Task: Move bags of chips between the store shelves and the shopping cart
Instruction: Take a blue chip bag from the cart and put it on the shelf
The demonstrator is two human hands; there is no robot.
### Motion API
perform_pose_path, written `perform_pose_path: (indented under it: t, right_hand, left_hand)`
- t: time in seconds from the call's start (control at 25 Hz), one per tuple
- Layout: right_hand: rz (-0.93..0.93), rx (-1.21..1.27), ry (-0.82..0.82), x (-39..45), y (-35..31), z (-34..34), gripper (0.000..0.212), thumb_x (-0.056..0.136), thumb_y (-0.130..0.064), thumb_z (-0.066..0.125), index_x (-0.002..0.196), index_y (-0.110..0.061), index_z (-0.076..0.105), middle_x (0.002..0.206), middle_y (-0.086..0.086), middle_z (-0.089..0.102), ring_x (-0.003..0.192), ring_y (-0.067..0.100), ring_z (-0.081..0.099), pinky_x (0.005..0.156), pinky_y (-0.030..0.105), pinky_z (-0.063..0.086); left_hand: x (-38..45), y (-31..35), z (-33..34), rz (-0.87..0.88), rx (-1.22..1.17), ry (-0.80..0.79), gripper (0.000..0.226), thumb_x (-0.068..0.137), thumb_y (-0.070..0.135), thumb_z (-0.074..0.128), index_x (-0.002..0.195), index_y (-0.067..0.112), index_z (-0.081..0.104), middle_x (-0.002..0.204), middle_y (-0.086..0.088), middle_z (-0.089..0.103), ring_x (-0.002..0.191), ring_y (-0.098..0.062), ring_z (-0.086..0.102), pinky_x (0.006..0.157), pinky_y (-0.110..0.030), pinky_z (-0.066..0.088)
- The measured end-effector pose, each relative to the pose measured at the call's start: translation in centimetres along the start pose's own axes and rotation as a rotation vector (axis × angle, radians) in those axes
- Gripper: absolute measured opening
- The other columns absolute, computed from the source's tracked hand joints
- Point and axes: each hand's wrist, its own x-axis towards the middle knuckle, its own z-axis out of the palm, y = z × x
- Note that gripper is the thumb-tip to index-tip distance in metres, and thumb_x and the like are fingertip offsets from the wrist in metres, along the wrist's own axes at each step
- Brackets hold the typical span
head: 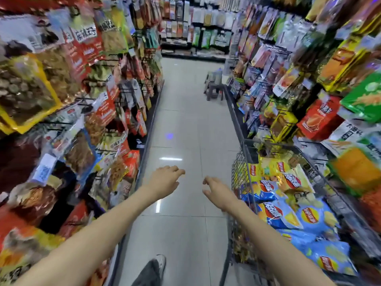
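Between two snack shelves, both arms reach out over the aisle floor (185, 124). Left hand (167, 180) and right hand (216, 193) are both empty, fingers loosely spread, touching nothing. Bags of chips (288, 209), yellow and blue, fill the shopping cart (239, 174) at near right, beside the right-hand shelf (309, 89). Judged step: between transfers. Next move likely needs the right hand to swing right and grasp a bag.
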Motion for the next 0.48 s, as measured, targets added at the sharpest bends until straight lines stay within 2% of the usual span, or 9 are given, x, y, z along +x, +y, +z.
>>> perform_pose_path:
  t: [0.24, 0.48]
  right_hand:
    - [0.326, 0.042, 0.169, 6.5, 7.6, -4.9, 0.032, 0.095, -0.026, 0.054, 0.123, -0.012, 0.052, 0.127, 0.01, 0.055, 0.118, 0.032, 0.053, 0.093, 0.041, 0.045]
    - [0.646, 0.022, 0.168, 5.0, 16.2, -5.2, 0.038, 0.1, -0.028, 0.046, 0.133, -0.009, 0.046, 0.127, 0.012, 0.052, 0.115, 0.035, 0.051, 0.083, 0.042, 0.044]
  left_hand:
    - [17.7, 0.0, -1.2, 0.292, 0.058, -0.036, 0.043, 0.1, 0.026, 0.046, 0.143, 0.025, 0.043, 0.136, 0.001, 0.052, 0.12, -0.026, 0.053, 0.094, -0.038, 0.043]
    - [29.7, 9.4, 0.7, 0.633, 0.095, -0.162, 0.043, 0.098, 0.024, 0.047, 0.141, 0.023, 0.045, 0.135, -0.003, 0.053, 0.121, -0.03, 0.054, 0.095, -0.041, 0.047]
